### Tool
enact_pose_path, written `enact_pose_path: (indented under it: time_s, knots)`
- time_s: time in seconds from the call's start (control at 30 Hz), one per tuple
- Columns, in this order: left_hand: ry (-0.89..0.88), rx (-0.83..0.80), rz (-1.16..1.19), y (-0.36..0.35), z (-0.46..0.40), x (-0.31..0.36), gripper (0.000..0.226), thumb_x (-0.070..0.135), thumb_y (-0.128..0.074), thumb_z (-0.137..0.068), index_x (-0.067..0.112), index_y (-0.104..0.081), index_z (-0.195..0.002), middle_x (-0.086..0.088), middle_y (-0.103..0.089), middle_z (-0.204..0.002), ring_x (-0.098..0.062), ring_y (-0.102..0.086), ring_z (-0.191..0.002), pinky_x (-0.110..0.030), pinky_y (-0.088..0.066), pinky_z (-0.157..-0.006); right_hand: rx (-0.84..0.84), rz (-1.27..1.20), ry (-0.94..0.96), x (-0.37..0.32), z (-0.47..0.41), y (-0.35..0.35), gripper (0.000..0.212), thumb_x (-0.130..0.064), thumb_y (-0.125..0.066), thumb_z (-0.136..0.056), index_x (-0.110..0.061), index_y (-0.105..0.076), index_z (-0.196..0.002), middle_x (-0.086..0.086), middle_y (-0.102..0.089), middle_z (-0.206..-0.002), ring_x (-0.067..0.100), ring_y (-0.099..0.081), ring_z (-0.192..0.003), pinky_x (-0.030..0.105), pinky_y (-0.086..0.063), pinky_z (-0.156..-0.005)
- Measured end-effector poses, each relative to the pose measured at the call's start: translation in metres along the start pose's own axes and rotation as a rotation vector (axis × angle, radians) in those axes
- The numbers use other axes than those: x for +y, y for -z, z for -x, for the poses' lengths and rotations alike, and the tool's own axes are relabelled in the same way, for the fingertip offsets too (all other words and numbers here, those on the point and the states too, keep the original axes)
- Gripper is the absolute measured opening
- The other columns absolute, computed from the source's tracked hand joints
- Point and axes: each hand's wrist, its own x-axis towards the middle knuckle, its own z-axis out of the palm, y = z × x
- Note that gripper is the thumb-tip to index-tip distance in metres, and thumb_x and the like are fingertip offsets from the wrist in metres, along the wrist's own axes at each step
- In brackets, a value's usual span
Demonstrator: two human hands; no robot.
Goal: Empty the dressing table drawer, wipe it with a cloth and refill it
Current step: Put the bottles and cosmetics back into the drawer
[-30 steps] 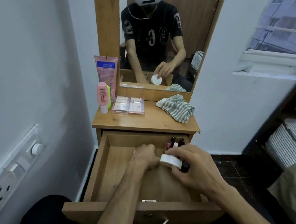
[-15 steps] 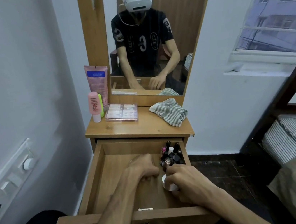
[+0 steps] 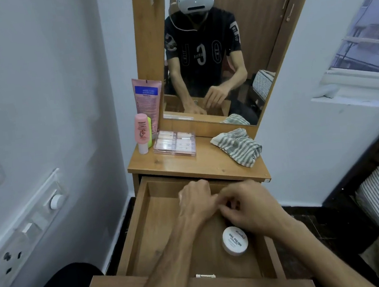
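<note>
Drawer [image 3: 132,225]: pulled out wide under both hands, wooden floor showing to the left of the left hand.
Left hand [image 3: 197,202]: reaches into the drawer's far part, back of the hand up, fingers curled downward; what they close on is hidden, so I cannot tell if it holds anything.
Right hand [image 3: 246,204]: just right of the left hand and touching it at the fingertips, fingers bent down over something dark; whether it grips that is not visible.
Nail polish jar [image 3: 235,240]: round white jar with a printed lid, lying on the drawer floor just below the right hand, nearer the person, free of both hands.
Striped cloth [image 3: 238,147]: crumpled on the tabletop beyond the right hand, apart from it.
Clear case [image 3: 175,143]: on the tabletop beyond the left hand.
Pink bottle [image 3: 142,131]: upright, left of the clear case.
Pink tube [image 3: 147,98]: stands behind the pink bottle, against the mirror frame.
</note>
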Motion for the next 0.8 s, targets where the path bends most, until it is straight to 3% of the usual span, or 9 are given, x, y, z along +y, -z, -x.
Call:
enact_pose_path:
  time_s: [0.07, 0.17, 0.27, 0.37, 0.43, 0.5, 0.67, 0.73, 0.8]
  knots:
    - [0.004, 0.153, 0.042, 0.001, 0.001, 0.003, 0.042, 0.049, -0.055, -0.082, 0.01, -0.07, -0.078, -0.008, -0.071, -0.077, -0.031, -0.067, -0.077, -0.035, -0.05, -0.069, 0.165, -0.107, -0.043, -0.004, -0.025, 0.006, 0.021, -0.039, -0.058, -0.083, -0.032, -0.077, -0.089, -0.018, -0.072, -0.079, 0.004, -0.065, -0.074, 0.021, -0.052, -0.066]
    - [0.016, 0.308, 0.16, 0.001, 0.004, 0.009, 0.025, 0.032, -0.062, -0.077, 0.01, -0.064, -0.065, -0.006, -0.067, -0.062, -0.031, -0.063, -0.062, -0.032, -0.042, -0.058, 0.36, -0.198, -0.095, -0.005, -0.066, 0.007, 0.022, -0.029, -0.067, -0.085, -0.028, -0.079, -0.103, -0.016, -0.075, -0.092, 0.002, -0.068, -0.081, 0.029, -0.058, -0.076]
    - [0.028, 0.495, 0.279, 0.004, 0.003, 0.009, 0.016, 0.025, -0.063, -0.07, 0.013, -0.058, -0.062, -0.01, -0.063, -0.055, -0.038, -0.06, -0.055, -0.035, -0.04, -0.049, 0.181, -0.135, -0.122, -0.002, -0.111, -0.002, 0.049, -0.031, -0.064, -0.091, -0.025, -0.063, -0.139, -0.003, -0.066, -0.138, 0.016, -0.061, -0.124, 0.038, -0.049, -0.107]
    - [0.1, 0.678, 0.409, 0.009, -0.001, 0.004, 0.017, 0.019, -0.061, -0.071, 0.014, -0.049, -0.06, -0.004, -0.05, -0.047, -0.031, -0.049, -0.047, -0.036, -0.037, -0.046, -0.033, -0.138, -0.096, -0.003, -0.145, -0.009, 0.061, -0.038, -0.05, -0.101, -0.025, -0.038, -0.159, 0.006, -0.03, -0.169, 0.023, -0.027, -0.155, 0.046, -0.026, -0.125]
    - [0.179, 0.776, 0.524, 0.014, -0.002, 0.003, 0.026, 0.016, -0.063, -0.078, 0.016, -0.046, -0.059, 0.004, -0.041, -0.047, -0.015, -0.039, -0.044, -0.03, -0.028, -0.047, -0.11, -0.09, -0.078, -0.003, -0.159, -0.012, 0.061, -0.041, -0.043, -0.106, -0.028, -0.026, -0.163, 0.005, -0.016, -0.173, 0.023, -0.013, -0.159, 0.053, -0.02, -0.126]
    - [0.284, 0.865, 0.649, 0.018, -0.003, 0.001, 0.029, 0.012, -0.065, -0.085, 0.014, -0.048, -0.061, 0.007, -0.042, -0.05, -0.007, -0.038, -0.048, -0.023, -0.026, -0.05, -0.187, 0.027, -0.042, -0.006, -0.165, -0.014, 0.064, -0.044, -0.039, -0.107, -0.031, -0.018, -0.165, 0.003, -0.008, -0.174, 0.022, -0.005, -0.161, 0.055, -0.016, -0.126]
    - [0.419, 0.996, 0.822, 0.024, -0.006, -0.004, 0.013, 0.014, -0.064, -0.087, 0.016, -0.059, -0.075, 0.01, -0.056, -0.063, -0.006, -0.053, -0.064, -0.031, -0.041, -0.059, -0.198, 0.094, -0.008, -0.004, -0.139, -0.02, 0.073, -0.069, -0.03, -0.103, -0.037, -0.01, -0.165, -0.003, -0.002, -0.175, 0.018, 0.002, -0.161, 0.049, -0.01, -0.128]
    - [0.481, 1.023, 0.857, 0.027, -0.005, -0.003, 0.008, 0.019, -0.063, -0.089, 0.018, -0.062, -0.081, 0.012, -0.058, -0.069, -0.005, -0.054, -0.069, -0.03, -0.042, -0.061, -0.161, 0.092, 0.011, -0.003, -0.115, -0.022, 0.076, -0.069, -0.04, -0.1, -0.039, -0.013, -0.164, -0.004, -0.005, -0.175, 0.018, -0.001, -0.161, 0.048, -0.013, -0.128]
    - [0.574, 1.01, 0.89, 0.03, -0.007, -0.005, 0.01, 0.023, -0.062, -0.09, 0.017, -0.061, -0.083, 0.011, -0.057, -0.072, -0.003, -0.05, -0.07, -0.029, -0.039, -0.061, -0.073, 0.103, 0.044, -0.003, -0.088, -0.027, 0.078, -0.053, -0.062, -0.095, -0.037, -0.024, -0.162, -0.002, -0.019, -0.172, 0.022, -0.013, -0.159, 0.048, -0.022, -0.126]
